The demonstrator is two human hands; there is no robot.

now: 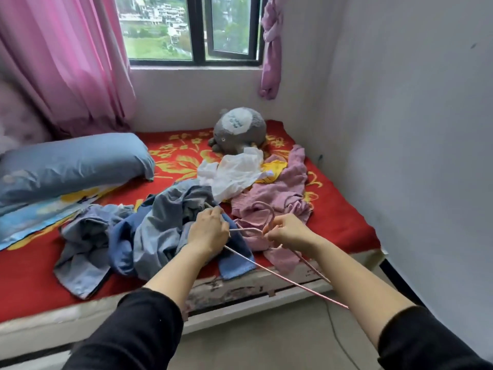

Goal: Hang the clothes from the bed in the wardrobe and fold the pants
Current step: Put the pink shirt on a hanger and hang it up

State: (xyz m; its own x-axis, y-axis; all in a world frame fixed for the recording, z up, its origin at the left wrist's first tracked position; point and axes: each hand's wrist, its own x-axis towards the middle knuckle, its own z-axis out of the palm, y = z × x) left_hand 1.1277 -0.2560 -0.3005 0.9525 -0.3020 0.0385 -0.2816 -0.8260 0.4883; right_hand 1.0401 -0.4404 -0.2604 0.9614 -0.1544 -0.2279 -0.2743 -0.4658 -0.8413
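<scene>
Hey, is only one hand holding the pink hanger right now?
No, the left hand grips one arm of the pink hanger and the right hand pinches it just below the hook.

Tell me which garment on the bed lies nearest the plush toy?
The crumpled white garment; it alone touches the round grey plush toy by the window.

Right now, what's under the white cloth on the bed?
The white cloth overlaps a yellow garment and pink clothes at its right edge, on the red sheet. Whatever lies under its middle is covered.
</scene>
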